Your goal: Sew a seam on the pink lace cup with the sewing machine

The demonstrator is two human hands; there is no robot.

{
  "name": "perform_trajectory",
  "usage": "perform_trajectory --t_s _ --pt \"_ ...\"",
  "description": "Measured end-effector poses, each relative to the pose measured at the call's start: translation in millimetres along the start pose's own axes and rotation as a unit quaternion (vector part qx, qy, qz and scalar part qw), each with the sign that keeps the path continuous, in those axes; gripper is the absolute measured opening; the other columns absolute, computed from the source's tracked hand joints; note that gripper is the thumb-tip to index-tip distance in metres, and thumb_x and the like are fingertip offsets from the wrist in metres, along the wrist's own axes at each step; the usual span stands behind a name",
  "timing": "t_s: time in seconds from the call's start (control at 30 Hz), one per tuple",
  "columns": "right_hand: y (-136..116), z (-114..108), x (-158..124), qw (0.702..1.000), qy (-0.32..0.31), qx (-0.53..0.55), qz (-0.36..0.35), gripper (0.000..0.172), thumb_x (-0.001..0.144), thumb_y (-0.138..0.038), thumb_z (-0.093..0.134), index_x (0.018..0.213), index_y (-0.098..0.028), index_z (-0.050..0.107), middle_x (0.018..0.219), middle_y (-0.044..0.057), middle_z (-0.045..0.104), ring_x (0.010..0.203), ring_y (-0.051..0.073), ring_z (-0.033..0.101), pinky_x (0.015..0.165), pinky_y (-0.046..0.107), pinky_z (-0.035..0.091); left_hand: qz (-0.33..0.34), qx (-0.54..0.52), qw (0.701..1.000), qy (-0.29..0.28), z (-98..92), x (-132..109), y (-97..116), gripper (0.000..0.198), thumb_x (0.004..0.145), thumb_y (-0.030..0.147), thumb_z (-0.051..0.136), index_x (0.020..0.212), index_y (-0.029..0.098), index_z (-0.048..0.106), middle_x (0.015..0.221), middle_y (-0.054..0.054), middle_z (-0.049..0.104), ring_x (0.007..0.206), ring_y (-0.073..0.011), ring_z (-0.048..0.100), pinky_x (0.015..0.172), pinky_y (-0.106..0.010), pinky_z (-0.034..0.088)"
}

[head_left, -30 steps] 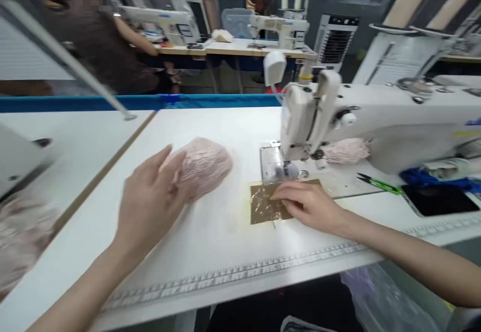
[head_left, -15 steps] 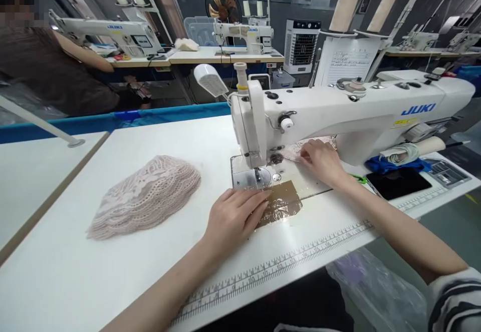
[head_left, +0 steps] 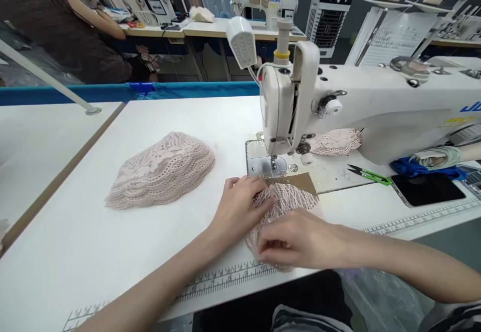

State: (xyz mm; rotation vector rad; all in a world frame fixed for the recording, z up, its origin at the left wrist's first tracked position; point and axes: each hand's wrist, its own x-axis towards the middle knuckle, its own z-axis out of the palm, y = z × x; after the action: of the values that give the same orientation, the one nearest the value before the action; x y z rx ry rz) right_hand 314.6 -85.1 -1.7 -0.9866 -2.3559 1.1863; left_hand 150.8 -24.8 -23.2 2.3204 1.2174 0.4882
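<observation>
Bench with an industrial sewing machine (head_left: 376, 106), seen from above the worker's hands. Both hands are on one lace piece (head_left: 291, 199), pale pink openwork, which lies on the white table (head_left: 112, 252) just in front of the presser foot (head_left: 273, 164) and half over a brown taped patch (head_left: 306, 182). The left hand (head_left: 240, 204) is flat and released, fingers spread and pressing the piece's left side down. The right hand (head_left: 296, 242) covers the near part, fingers curled in and apparently pinching the near edge against the table. The contact itself is hidden under the fingers. Step in hand, by my reading: laying out and squaring the piece ahead of the needle, with nothing under the foot yet. Bringing its far edge to the foot would call for a short push away from the body, the fabric kept flat and the fingertips clear of the needle. The lace looks thin, limp and holey, bunched into soft ridges, so it is likely to stretch or snag if dragged. A stack of like lace pieces (head_left: 161, 172) sits well apart to the left, and a smaller lace pile (head_left: 334, 141) lies under the machine arm. Green thread snips (head_left: 370, 174) lie on the bed to the right, near a dark phone (head_left: 428, 189). A printed ruler (head_left: 225, 277) runs along the table's front edge. Another person (head_left: 75, 36) sits at a far bench.
</observation>
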Motion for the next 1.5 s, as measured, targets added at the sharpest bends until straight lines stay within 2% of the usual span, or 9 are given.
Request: perform_trajectory --t_s 0.07,0.2,0.3,0.4,0.47,0.6,0.7,0.93,1.5 --pt "7 -5 -3 0.997 0.06 0.041 0.017 0.017 0.092 -0.03 0.053 0.084 -0.02 0.065 0.075 -0.002 0.067 0.058 0.009 0.058 0.057 0.024 0.048 0.011 -0.068 0.998 -0.002 -0.5 -2 1 0.022 0.091 0.036 0.051 0.078 0.019 0.056 0.078 0.0 0.063 0.073 -0.0162 0.054 0.078 -0.038 0.04" --pt "28 -24 -8 0.969 0.232 0.023 0.084 0.031 0.088 -0.032 0.059 0.118 -0.023 0.058 0.121 0.008 0.06 0.069 0.011 0.061 0.063 0.03 0.054 0.042 -0.147 0.988 0.003 -2.9 -2 2 0.015 0.092 0.032 0.049 0.088 0.019 0.057 0.081 -0.001 0.064 0.069 -0.0141 0.055 0.063 -0.029 0.041" --pt "36 -42 -4 0.974 0.14 0.056 0.169 0.052 0.084 -0.037 0.063 0.133 -0.025 0.048 0.108 0.007 0.065 0.058 0.011 0.059 0.05 0.027 0.049 0.057 -0.16 0.985 0.017 -4.2 0 2 0.011 0.089 0.029 0.054 0.085 0.019 0.054 0.07 0.002 0.057 0.06 -0.0106 0.048 0.055 -0.024 0.036" --pt "38 -56 3 0.966 0.07 0.099 0.23 0.037 0.085 -0.047 0.059 0.113 -0.023 0.06 0.059 -0.003 0.061 0.042 0.011 0.051 0.041 0.024 0.04 0.057 -0.229 0.971 0.028 -5.0 3 1 0.014 0.087 0.029 0.058 0.082 0.018 0.051 0.063 0.006 0.048 0.052 -0.0071 0.039 0.049 -0.021 0.032" --pt "39 -59 7 0.962 0.06 0.113 0.24 0.028 0.085 -0.046 0.059 0.1 -0.022 0.063 0.05 -0.004 0.059 0.043 0.012 0.053 0.043 0.024 0.041 0.058 -0.255 0.964 0.04 -5.2 5 0 0.017 0.085 0.028 0.062 0.079 0.019 0.049 0.063 0.007 0.045 0.05 -0.0058 0.036 0.047 -0.019 0.031" --pt "43 -51 8 0.971 0.101 0.127 0.177 0.016 0.087 -0.036 0.057 0.091 -0.022 0.062 0.062 -0.001 0.065 0.056 0.013 0.061 0.053 0.025 0.049 0.078 -0.181 0.978 0.066 -2.5 5 -6 0.021 0.084 0.027 0.064 0.076 0.019 0.046 0.063 0.007 0.047 0.051 -0.005 0.037 0.047 -0.018 0.03" --pt "46 -39 3 0.98 0.177 0.043 0.077 0.009 0.088 -0.025 0.056 0.086 -0.021 0.063 0.065 -0.002 0.064 0.053 0.01 0.058 0.047 0.022 0.046 0.138 -0.06 0.981 0.125 2.0 3 -13 0.022 0.089 0.027 0.059 0.075 0.018 0.045 0.056 0.008 0.048 0.045 -0.0046 0.037 0.044 -0.017 0.028" --pt "53 -25 -3 0.931 0.293 -0.18 -0.121 0.021 0.088 -0.01 0.054 0.108 -0.015 0.058 0.066 -0.004 0.063 0.049 0.006 0.055 0.045 0.018 0.046 0.289 0.097 0.921 0.244 6.7 1 -14 0.022 0.089 0.012 0.049 0.071 0.02 0.04 0.049 0.011 0.048 0.04 -0.0059 0.037 0.044 -0.019 0.033" --pt "53 -27 -2 0.917 0.273 -0.216 -0.197 0.015 0.087 -0.008 0.057 0.1 -0.014 0.059 0.074 -0.001 0.07 0.055 0.006 0.06 0.05 0.017 0.047 0.296 0.074 0.924 0.233 6.3 -3 -11 0.015 0.092 0.016 0.048 0.078 0.02 0.042 0.053 0.011 0.055 0.039 -0.0044 0.039 0.042 -0.02 0.031"
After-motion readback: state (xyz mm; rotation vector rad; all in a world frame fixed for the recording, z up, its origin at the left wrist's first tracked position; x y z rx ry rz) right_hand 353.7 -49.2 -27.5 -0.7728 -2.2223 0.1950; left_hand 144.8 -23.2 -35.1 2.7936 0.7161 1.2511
